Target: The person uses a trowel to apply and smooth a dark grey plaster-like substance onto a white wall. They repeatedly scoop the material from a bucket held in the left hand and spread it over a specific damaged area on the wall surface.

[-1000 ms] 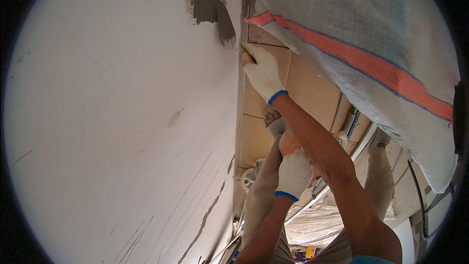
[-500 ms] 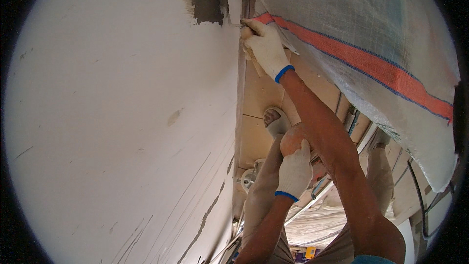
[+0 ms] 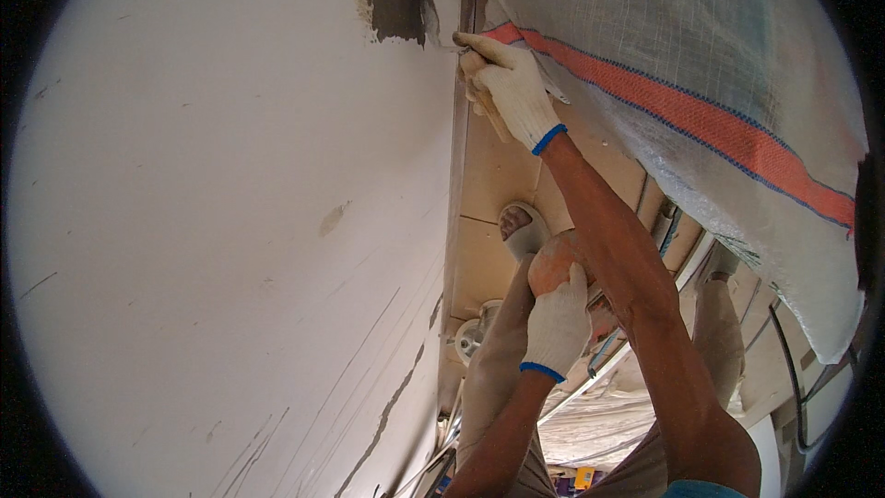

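Head view: right hand [image 3: 513,85], wooden handle [image 3: 499,123] gripped, farther forward than before.

No text, number or sign can be read; faint green marks [image 3: 737,251] on the sack [image 3: 664,28] are too blurred.

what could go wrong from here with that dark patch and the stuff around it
The right hand holds a wooden-handled tool near the ragged right edge of the dark patch; a slip might smear the white wall.

The sack looks close to that hand, so it could get in the way.

The left hand has its thumb on an orange rounded object, which might slip if the hold is loose.
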`<state>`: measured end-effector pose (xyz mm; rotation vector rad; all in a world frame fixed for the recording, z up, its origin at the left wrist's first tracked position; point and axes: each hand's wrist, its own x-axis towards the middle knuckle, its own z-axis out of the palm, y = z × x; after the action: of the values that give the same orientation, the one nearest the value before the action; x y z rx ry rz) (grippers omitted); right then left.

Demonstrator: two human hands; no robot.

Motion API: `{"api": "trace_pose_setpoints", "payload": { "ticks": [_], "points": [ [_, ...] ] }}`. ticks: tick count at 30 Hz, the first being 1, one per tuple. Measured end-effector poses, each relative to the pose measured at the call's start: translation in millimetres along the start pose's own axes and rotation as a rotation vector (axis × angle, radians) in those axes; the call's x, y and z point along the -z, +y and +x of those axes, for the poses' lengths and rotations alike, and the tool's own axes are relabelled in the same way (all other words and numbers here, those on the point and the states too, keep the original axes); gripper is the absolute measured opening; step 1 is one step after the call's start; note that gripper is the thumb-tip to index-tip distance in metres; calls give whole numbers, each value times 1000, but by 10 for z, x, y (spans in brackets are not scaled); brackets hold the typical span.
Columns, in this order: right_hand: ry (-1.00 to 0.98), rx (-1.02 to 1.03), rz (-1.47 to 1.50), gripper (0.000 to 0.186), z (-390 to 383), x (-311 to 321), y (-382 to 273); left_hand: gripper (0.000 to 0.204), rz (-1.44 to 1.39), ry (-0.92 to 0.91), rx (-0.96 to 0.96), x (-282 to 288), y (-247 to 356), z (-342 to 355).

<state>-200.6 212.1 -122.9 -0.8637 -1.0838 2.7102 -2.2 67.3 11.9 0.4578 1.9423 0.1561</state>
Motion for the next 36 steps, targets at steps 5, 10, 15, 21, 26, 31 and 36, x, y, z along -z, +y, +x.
{"api": "trace_pose_setpoints", "payload": {
  "ticks": [5, 10, 15, 21, 26, 31, 36],
  "points": [
    [-45, 6, -9, 54, -140, -49, -66, 57, -7, 18, -6, 11, -6, 5],
    [34, 70, -64, 49, -191, 23, 79, 58, -11, 34, 1, 31, 16, -1],
    [80, 146, -204, 44, -44, 61, 308, 58, 4, 48, -20, 4, 1, -1],
    [217, 356, -535, 41, 54, -68, 450, 55, -52, 25, 46, 11, -19, -6],
    [231, 384, -710, 41, 3, -108, 520, 41, -47, 123, -8, -150, -135, -14],
    [228, 350, -732, 43, -125, -33, 534, 38, -39, 109, 5, -136, -135, 2],
    [256, 407, -772, 42, -185, 147, 611, 49, -30, -1, 2, -24, -45, 17]
  ]
}}
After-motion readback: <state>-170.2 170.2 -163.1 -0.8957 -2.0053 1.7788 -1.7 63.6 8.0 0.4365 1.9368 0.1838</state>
